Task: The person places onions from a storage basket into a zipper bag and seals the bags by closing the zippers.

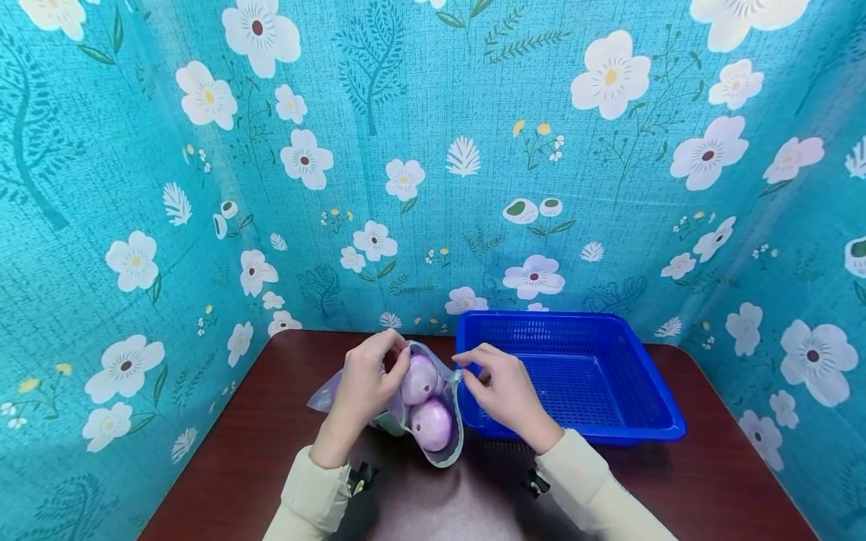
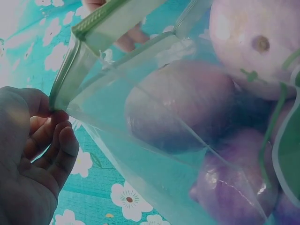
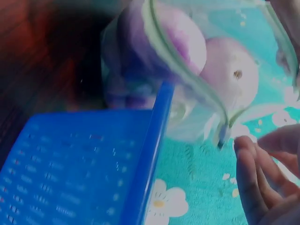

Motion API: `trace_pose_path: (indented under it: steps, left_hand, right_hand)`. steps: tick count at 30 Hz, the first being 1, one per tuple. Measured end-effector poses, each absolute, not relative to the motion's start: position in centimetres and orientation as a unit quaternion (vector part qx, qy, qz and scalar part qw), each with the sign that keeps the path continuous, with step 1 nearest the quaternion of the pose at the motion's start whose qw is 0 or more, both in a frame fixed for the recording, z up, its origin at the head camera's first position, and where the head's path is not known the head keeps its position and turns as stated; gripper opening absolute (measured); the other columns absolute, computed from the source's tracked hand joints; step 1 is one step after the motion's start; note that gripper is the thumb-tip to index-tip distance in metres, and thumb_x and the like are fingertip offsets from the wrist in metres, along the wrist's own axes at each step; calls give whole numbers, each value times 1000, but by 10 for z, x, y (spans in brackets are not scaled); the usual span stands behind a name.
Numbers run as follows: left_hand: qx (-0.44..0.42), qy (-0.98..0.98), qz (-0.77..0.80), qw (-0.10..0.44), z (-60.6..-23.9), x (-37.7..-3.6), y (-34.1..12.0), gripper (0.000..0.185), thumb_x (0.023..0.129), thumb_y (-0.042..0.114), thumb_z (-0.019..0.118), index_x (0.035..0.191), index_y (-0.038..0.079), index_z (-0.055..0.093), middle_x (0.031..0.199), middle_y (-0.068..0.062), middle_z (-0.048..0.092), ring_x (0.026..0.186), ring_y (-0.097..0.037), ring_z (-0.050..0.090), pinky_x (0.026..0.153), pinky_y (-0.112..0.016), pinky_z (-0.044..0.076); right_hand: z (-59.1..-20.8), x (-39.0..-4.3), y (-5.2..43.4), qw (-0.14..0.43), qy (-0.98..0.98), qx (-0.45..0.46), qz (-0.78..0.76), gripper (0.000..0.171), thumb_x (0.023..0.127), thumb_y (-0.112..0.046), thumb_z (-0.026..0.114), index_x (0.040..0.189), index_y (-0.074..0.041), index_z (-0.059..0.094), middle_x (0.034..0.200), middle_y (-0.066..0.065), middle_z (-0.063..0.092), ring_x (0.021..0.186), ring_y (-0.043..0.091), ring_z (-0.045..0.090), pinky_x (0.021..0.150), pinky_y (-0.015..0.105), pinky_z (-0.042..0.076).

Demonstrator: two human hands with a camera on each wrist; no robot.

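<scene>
A clear zip bag (image 1: 449, 447) with a pale green mouth rim stands on the table, its mouth spread wide. Several round purple fruits or vegetables (image 1: 431, 424) fill it; their exact kind is unclear. My left hand (image 1: 370, 372) pinches the mouth rim at one corner, which the left wrist view shows at the fingertips. At the opposite corner a small zip slider (image 3: 222, 136) hangs on the rim. My right hand (image 1: 504, 387) is right beside that slider, fingers bent and a narrow gap visible between fingertips and bag in the right wrist view.
A blue plastic basket (image 1: 649, 387) with perforated walls stands right of the bag, close against it. The dark red-brown table (image 1: 223, 458) reaches back to a turquoise flowered cloth (image 1: 433, 248), which also hangs at both sides.
</scene>
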State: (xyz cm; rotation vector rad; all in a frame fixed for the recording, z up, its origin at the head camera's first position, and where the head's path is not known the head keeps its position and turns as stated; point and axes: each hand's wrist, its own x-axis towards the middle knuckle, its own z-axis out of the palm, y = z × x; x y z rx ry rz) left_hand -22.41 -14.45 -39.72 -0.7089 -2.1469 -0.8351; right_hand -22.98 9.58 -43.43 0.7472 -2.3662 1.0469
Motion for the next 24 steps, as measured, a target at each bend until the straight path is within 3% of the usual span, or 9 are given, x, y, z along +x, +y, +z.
trace_pose_path:
  steps: [8,15,24]
  left_hand:
    - [-273,-837,-319,352,-396,-222,-147,8,92,7,71,88,11,65,77,0,62,66,-10,51,58,-23,48]
    - [-275,-835,-322,352,-396,-222,-148,9,92,6,71,88,11,65,77,0,62,67,-10,51,58,-24,48]
    - [-274,-839,-330,334,-403,-220,-155,10,92,10,74,89,14,65,75,4,59,67,-8,53,58,-24,48]
  right_hand:
    - [-444,-237,99,157,-878,295,341,25,85,-4,81,108,-15,80,101,-2,73,71,5,67,67,22,56]
    - [-449,-244,92,199,-876,318,304,19,81,3,81,94,-12,82,97,-3,74,74,10,70,69,26,59]
    - [-449,-247,87,239,-867,332,286,9,83,-9,85,91,-13,82,82,-4,73,68,6,65,63,21,54]
